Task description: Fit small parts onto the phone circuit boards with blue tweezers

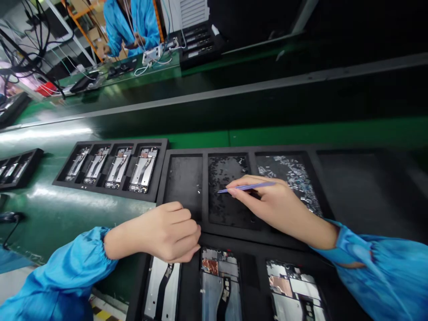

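Purple tweezers [249, 187] are pinched in my right hand [267, 196], their tips low over a foam tray compartment [230, 211] scattered with small dark pieces. My left hand [167, 232] is closed, knuckles up, over the border between the parts tray and the nearer phone tray; its fingertips are hidden, so I cannot tell what they hold. Partly beneath it lies an opened phone [162, 290]. Beside that one are a second opened phone [220, 283] and a third opened phone [296, 290], each with a black flex cable and copper-coloured patch.
Small shiny parts [301, 178] fill another compartment. To the left, a black tray [162, 165] holds several opened phones, and another phone tray [36, 156] sits farther left on the green bench [83, 214]. Across the bench, a person in blue [132, 26] works near cables and a power strip [152, 54].
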{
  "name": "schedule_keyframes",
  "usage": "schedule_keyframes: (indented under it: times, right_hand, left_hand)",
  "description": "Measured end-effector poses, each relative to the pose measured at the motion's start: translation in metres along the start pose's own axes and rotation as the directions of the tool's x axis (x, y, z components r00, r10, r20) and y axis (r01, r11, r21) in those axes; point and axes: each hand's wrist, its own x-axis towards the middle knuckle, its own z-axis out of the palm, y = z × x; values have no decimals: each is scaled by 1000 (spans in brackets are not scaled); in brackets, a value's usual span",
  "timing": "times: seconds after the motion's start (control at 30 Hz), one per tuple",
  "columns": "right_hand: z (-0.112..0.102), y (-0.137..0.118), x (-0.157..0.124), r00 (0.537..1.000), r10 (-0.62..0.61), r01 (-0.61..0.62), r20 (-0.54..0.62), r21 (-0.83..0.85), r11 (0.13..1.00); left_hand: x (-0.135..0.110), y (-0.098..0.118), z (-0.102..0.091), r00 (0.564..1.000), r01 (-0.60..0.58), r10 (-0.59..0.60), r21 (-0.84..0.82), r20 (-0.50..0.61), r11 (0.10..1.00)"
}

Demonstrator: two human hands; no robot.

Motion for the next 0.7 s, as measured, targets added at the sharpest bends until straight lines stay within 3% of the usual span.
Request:
schedule_keyframes:
  times: [0.37,0.47,0.6,0.7]
  right_hand:
    - [2,2,0,1000,5,-5,8,4,1000]
    - [-1,-1,2,996,84,-85,18,62,994]
    - [-29,-21,1,973,228,-230,37,240,943]
    - [-56,-39,-15,963,262,-243,-68,208,948]
  left_hand:
    - [-7,3,12,999,37,-37,-3,22,999]
    - [-7,6,14,999,40,-40,-3,26,999]
    - [4,13,10,1000,-10,11,-26,23,1000]
    - [21,21,5,996,-71,74,-60,42,996]
